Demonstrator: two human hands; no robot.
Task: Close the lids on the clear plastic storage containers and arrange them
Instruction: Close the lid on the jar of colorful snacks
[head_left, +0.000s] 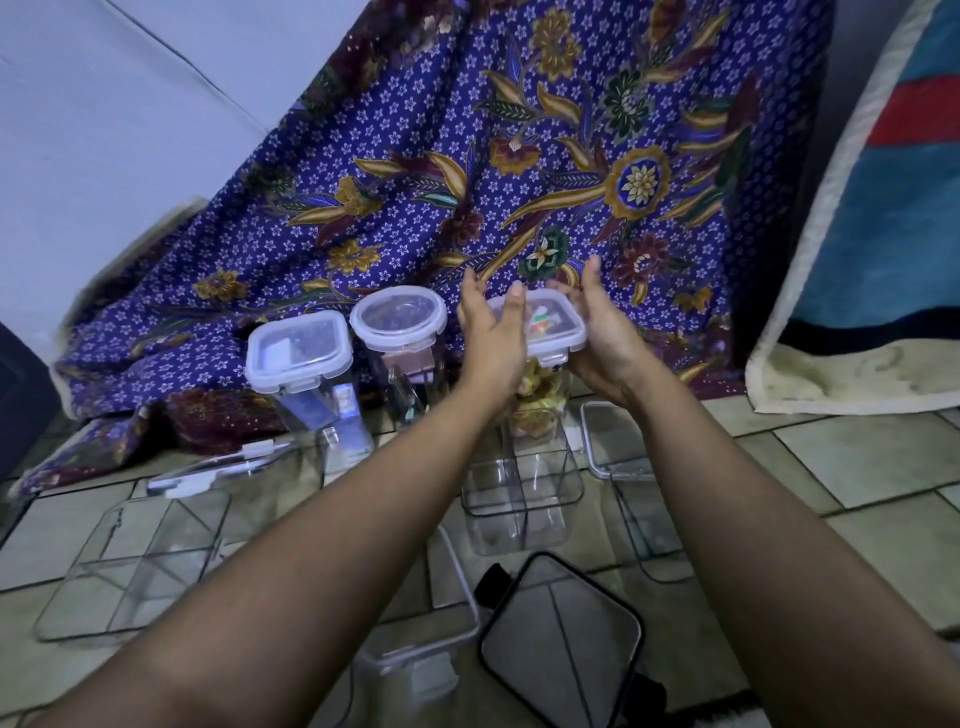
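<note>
The step in hand appears to be seating or placing the third closed jar: the tall clear plastic container with a white-rimmed square lid and yellow snacks inside (545, 325) stands on the tiled floor (883, 467) directly between the two hands. The left hand (493, 335) flanks its lid on one side with fingers straight and loose, thumb lying over the lid's edge; the right hand (605, 332) cups the opposite side, fingers likewise extended, so neither hand is clenched or truly gripping. Whether the palms press on the lid cannot be told, nor whether all its side flaps are snapped down. Just outside the left hand stand a round-lidded clear jar (397, 317) and, beyond it, a square-lidded clear container (298, 348), both closed, in a row against the blue floral batik cloth (519, 156). Below the wrists, nearer the person, lie open clear boxes (130, 566) and a black-rimmed square lid (561, 639). The next move likely calls for checking the flaps, then drawing back to match one of those open boxes with its lid.
</note>
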